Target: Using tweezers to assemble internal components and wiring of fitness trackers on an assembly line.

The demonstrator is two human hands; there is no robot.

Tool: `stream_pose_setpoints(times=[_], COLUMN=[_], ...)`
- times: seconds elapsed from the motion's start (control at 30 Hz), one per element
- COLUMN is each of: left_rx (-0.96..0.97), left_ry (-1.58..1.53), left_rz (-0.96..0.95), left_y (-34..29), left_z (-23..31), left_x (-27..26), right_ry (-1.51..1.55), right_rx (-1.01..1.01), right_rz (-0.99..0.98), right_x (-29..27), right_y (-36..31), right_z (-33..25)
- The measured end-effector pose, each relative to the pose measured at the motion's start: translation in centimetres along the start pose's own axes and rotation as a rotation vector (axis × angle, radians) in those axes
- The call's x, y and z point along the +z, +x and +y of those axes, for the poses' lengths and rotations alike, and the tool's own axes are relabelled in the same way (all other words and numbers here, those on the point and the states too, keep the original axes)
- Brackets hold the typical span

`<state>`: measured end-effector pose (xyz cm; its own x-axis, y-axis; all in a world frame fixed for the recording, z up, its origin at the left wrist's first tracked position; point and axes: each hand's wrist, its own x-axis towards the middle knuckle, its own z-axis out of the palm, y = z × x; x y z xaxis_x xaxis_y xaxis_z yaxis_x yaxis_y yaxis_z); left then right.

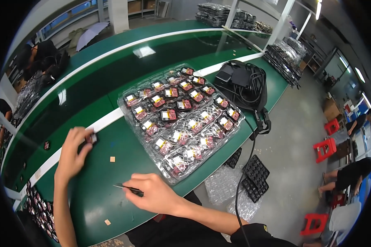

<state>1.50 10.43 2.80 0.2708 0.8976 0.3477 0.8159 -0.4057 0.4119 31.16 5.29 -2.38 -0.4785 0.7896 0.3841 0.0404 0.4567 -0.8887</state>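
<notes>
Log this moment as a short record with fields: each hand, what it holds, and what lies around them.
left hand: pinches a small dark part near the white strip
right hand: grips thin tweezers, tip pointing left
bench: green top, small tan square between the hands
tray: clear plastic, filled with small red and yellow parts, right of the hands

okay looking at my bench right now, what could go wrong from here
1. The clear plastic tray of small red parts overhangs the front edge of the green table; a nudge could tip it to the floor.
2. The right hand holds thin metal tweezers pointing toward the left hand, which pinches a small dark part; a slip might poke the fingers.
3. The small tan square lying loose could get brushed away.
</notes>
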Motion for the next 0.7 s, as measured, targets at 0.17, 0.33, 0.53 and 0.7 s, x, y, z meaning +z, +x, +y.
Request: stream_pose_setpoints(times=[0.17,0.33,0.53,0.7], left_rx=[-0.139,-0.114,-0.067,-0.073], left_ry=[0.1,0.214,0.003,-0.077], left_rz=[-0.107,-0.072,-0.065,-0.132], left_y=[-5.6,-7.6,-7.6,-8.8], left_z=[4.9,5.3,3.2,2.3], left_x=[-0.2,0.0,0.0,0.0], right_ry=[-0.025,-0.002,-0.164,-0.133], right_rx=[0.004,-0.051,0.037,0.032], right_rz=[-0.036,-0.004,0.043,0.017], right_x=[-0.2,0.2,0.0,0.4], right_y=[0.1,0.6,0.9,0.9], right_z=[-0.1,0.3,-0.7,-0.6])
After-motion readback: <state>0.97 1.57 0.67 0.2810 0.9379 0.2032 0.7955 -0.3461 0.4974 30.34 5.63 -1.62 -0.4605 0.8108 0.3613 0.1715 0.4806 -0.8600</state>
